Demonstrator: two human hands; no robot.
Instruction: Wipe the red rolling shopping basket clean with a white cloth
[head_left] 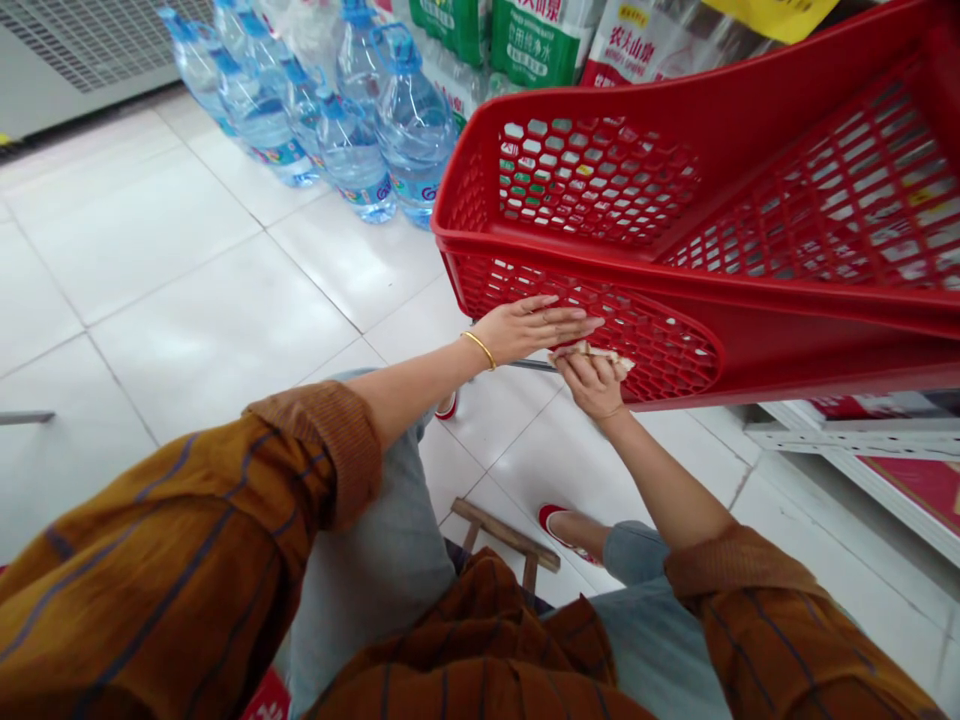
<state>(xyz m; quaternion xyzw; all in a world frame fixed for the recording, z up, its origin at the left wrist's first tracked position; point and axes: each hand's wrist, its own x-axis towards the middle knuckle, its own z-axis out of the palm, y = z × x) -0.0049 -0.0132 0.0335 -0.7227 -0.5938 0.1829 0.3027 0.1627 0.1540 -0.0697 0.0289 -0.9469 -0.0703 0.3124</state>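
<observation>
A red plastic shopping cart basket with hexagonal openings fills the upper right of the head view. Against its near side lies my left hand, fingers stretched out flat and nothing in them; a gold bangle circles the wrist. Just to the right and slightly lower, my right hand has its fingers closed over a crumpled cream-coloured cloth. The cloth is at the basket's lower perforated panel. Part of it is hidden beneath my fingers.
Large blue water bottles stand on the white tiled floor. Behind the basket are wrapped bottle packs. A wooden stool shows between my legs. A white shelf is at right, a grey grille at upper left.
</observation>
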